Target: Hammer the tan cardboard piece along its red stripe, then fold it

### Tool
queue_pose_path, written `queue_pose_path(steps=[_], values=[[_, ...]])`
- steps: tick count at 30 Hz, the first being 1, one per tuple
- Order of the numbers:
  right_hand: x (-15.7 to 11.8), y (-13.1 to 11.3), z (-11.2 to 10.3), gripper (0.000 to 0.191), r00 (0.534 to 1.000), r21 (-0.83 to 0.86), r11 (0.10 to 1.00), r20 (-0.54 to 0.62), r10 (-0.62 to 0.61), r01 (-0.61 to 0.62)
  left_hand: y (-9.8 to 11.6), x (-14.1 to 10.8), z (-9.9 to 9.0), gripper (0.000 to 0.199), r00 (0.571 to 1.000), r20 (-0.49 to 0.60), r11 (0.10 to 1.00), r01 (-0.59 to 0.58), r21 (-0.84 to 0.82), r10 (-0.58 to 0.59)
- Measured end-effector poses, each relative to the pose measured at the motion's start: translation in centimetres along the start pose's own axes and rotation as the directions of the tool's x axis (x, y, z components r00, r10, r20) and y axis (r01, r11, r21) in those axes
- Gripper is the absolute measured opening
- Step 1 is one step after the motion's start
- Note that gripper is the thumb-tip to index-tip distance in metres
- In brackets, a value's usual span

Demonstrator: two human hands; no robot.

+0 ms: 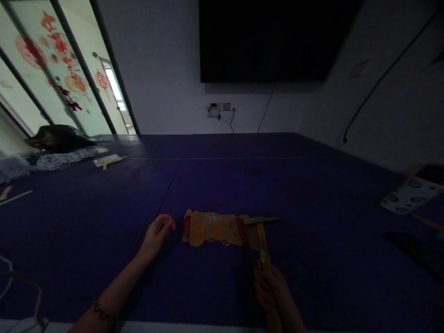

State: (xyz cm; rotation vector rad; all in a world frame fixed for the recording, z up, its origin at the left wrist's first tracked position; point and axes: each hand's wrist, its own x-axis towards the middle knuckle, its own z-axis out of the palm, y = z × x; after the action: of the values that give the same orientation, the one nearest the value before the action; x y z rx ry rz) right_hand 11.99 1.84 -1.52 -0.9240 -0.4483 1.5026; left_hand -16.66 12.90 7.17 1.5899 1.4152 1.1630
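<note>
My right hand (268, 286) is wrapped round the wooden handle of a hammer (262, 236). Its dark metal head lies level across the top, over or just above the right end of a torn piece of cardboard (222, 229). That brown piece lies flat, with ragged edges, red bands near both ends, orange patches and a small shiny spot along its upper edge. To its left is my left hand (160, 227), a little apart from it, with the fingers curled in. Whether anything is between those fingers is hidden in the dim light.
A dark blue tabletop (222, 180) spreads out to the wall. Far left lie a black bag (60, 138), plastic packaging (65, 158) and a small white item (107, 160) with yellowish strips. At right are a patterned white item (409, 196) and a dark flat object (416, 249).
</note>
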Motion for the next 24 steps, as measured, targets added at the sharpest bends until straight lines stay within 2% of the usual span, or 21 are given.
queue_pose_path(steps=[3, 5, 9, 12, 15, 24], values=[[0.0, -0.1, 0.3, 0.030, 1.000, 0.003, 1.000, -0.001, -0.002, 0.002, 1.6, 0.9, 3.3, 0.033, 0.990, 0.140, 0.969, 0.018, -0.248, 0.018], [0.0, -0.1, 0.4, 0.030, 1.000, 0.004, 1.000, -0.006, -0.003, 0.003, 2.4, 1.6, 5.7, 0.030, 0.977, 0.210, 0.955, 0.018, -0.295, 0.047], [0.1, -0.1, 0.6, 0.031, 1.000, 0.004, 1.000, -0.023, 0.015, -0.015, 2.6, 2.6, 10.2, 0.022, 0.940, 0.329, 0.982, -0.030, -0.188, 0.092], [0.2, 0.0, 0.5, 0.032, 1.000, 0.003, 1.000, -0.027, 0.014, -0.014, 1.9, 2.9, 12.6, 0.020, 0.930, 0.327, 0.983, -0.182, 0.006, 0.170], [0.3, 0.1, 0.4, 0.032, 1.000, 0.003, 1.000, -0.024, 0.011, -0.011, 1.0, 3.0, 13.7, 0.020, 0.923, 0.288, 0.949, -0.295, 0.111, 0.254], [-0.6, -0.5, 0.4, 0.031, 0.999, -0.004, 1.000, -0.045, 0.013, -0.013, 0.6, 1.8, 14.2, 0.021, 0.909, 0.322, 0.891, -0.359, 0.278, 0.266]])
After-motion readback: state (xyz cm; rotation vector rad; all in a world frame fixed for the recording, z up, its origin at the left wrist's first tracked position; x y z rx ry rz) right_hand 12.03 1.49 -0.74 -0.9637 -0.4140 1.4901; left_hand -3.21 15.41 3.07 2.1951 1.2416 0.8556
